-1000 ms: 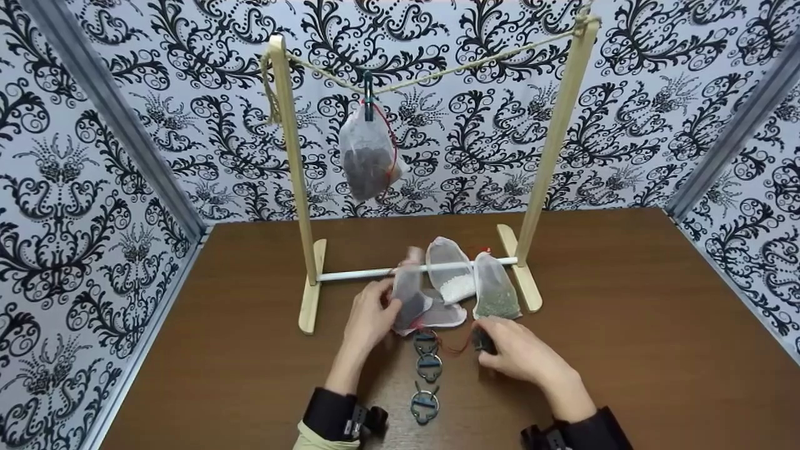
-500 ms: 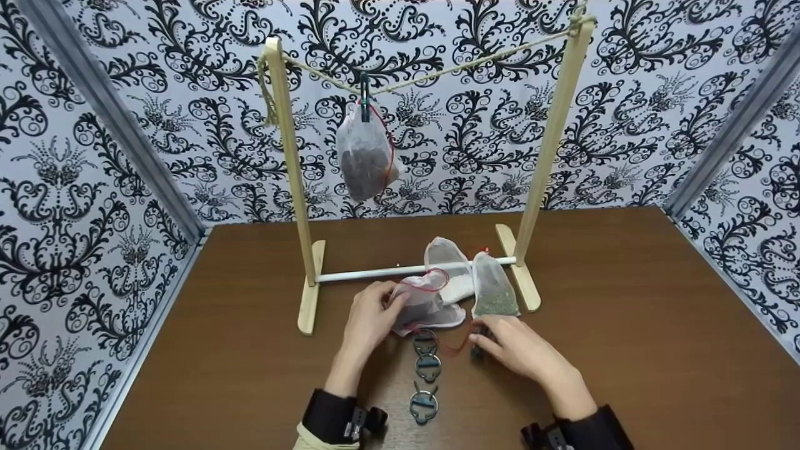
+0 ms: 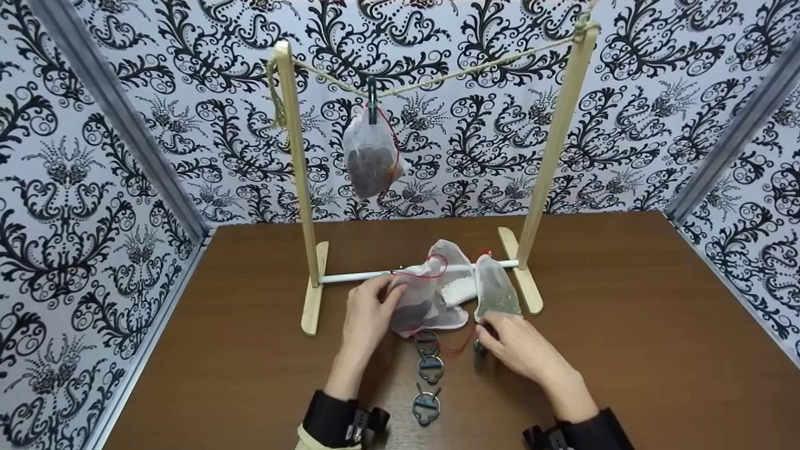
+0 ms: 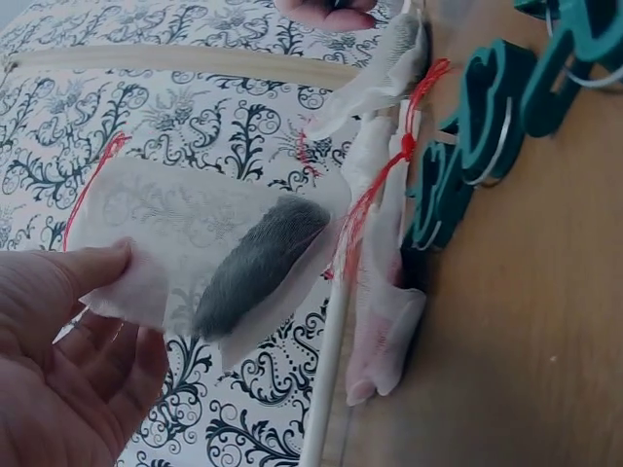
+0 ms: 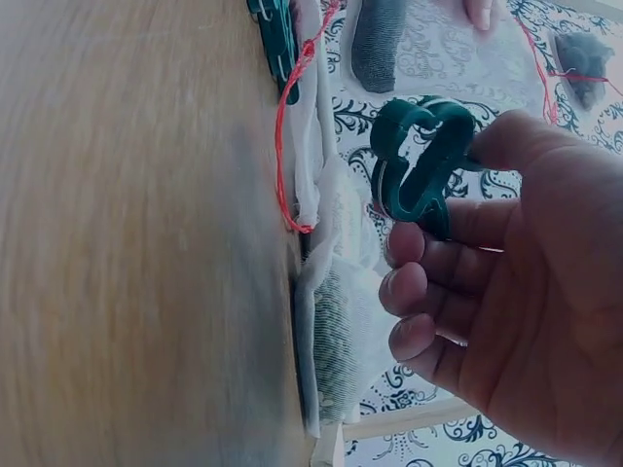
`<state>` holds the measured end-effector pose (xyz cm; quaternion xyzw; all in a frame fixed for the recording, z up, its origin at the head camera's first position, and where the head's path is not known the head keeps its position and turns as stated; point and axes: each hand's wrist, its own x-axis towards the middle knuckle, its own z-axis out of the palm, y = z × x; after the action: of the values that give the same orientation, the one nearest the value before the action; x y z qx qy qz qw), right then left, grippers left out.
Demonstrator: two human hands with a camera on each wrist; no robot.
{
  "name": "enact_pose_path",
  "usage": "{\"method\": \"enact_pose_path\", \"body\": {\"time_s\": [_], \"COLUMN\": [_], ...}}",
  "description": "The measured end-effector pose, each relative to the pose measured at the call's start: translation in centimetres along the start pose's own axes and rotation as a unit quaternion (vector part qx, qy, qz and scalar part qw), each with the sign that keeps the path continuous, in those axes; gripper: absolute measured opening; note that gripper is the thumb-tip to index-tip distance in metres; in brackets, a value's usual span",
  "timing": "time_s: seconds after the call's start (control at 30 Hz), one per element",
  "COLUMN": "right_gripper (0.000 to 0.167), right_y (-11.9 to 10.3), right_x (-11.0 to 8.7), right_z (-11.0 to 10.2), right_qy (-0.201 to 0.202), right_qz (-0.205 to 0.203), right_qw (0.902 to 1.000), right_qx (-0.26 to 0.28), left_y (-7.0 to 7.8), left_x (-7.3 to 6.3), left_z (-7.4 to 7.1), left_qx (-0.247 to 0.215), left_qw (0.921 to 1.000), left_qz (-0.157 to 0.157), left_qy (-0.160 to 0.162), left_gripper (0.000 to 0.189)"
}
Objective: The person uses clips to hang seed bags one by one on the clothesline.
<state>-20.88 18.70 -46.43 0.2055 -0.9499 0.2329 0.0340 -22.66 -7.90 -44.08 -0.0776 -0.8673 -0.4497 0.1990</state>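
Leaning rightward since the earliest frame, the dark-filled mesh bag [image 3: 414, 297] is tilting midway between the side edges of the desk [image 3: 625, 319], the left hand [image 3: 367, 312] pinching it between thumb and fingers. The right hand [image 3: 517, 349] is gripping a green plastic clip [image 5: 448, 156] in its fingers, so I'm judging both pieces in hand but not yet joined. That hand is hiding most of the clip from the head camera. The held bag is covering part of another mesh bag [image 3: 450, 319], while the desk's front edge is falling out of view.
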Motion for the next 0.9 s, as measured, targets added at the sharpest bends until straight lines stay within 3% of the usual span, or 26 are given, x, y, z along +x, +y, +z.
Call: {"method": "enact_pose_path", "body": {"time_s": [0.1, 0.33, 0.5, 0.63, 0.7, 0.8, 0.9], "right_gripper": [0.007, 0.028, 0.031, 0.037, 0.039, 0.039, 0.038], "right_y": [0.1, 0.1, -0.5, -1.6, -2.2, -3.3, -4.3], "right_x": [0.0, -0.1, 0.8, 2.1, 2.8, 3.9, 5.0], "right_z": [-0.3, -2.2, -4.1, -6.1, -7.4, -9.5, -11.4], "right_qy": [0.017, 0.021, 0.029, 0.074, 0.089, 0.093, 0.084], "right_qz": [-0.01, -0.045, -0.113, -0.21, -0.238, -0.238, -0.213], "right_qw": [0.9997, 0.9944, 0.9819, 0.9645, 0.9579, 0.9568, 0.959], "right_qx": [0.013, 0.093, 0.15, 0.142, 0.133, 0.138, 0.166], "left_y": [0.2, 0.7, 1.5, 3.0, 4.0, 5.7, 7.4], "left_x": [0.0, 0.1, 0.8, 2.1, 3.0, 4.3, 5.5], "left_z": [-0.2, -0.4, -0.7, -1.7, -2.4, -3.6, -4.8], "left_qx": [-0.012, -0.038, -0.016, -0.005, 0.005, 0.034, 0.087], "left_qw": [0.9997, 0.9979, 0.9974, 0.9961, 0.9949, 0.9921, 0.9846], "left_qz": [0.017, 0.043, 0.064, 0.083, 0.097, 0.119, 0.152], "left_qy": [-0.011, -0.031, -0.027, -0.029, -0.03, -0.022, -0.002], "left_gripper": [0.007, 0.007, 0.009, 0.01, 0.011, 0.011, 0.011]}}
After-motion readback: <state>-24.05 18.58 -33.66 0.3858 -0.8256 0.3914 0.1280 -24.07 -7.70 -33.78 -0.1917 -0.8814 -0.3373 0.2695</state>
